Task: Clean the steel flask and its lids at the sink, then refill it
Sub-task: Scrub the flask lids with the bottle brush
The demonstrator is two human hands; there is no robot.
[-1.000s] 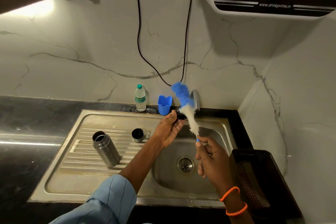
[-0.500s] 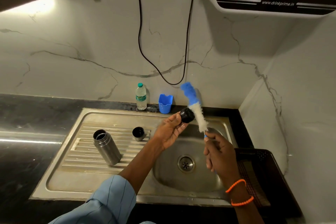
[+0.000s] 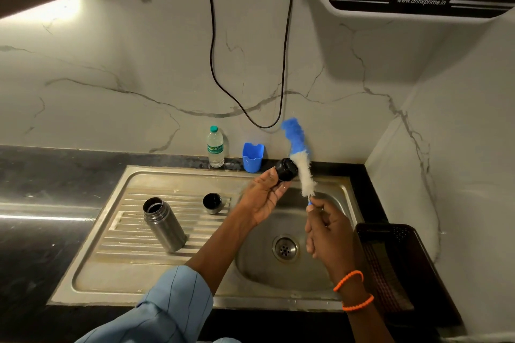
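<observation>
Both hands work: left (image 3: pixel 263 198) pinches round black lid (image 3: pixel 286 169), right (image 3: pixel 327 228) fluffy brush (image 3: pixel 299 159).

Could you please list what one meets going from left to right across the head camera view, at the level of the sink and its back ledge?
steel flask → cup lid → water bottle → blue cup → black lid held by the left hand → bottle brush held by the right hand → dark basket
</observation>
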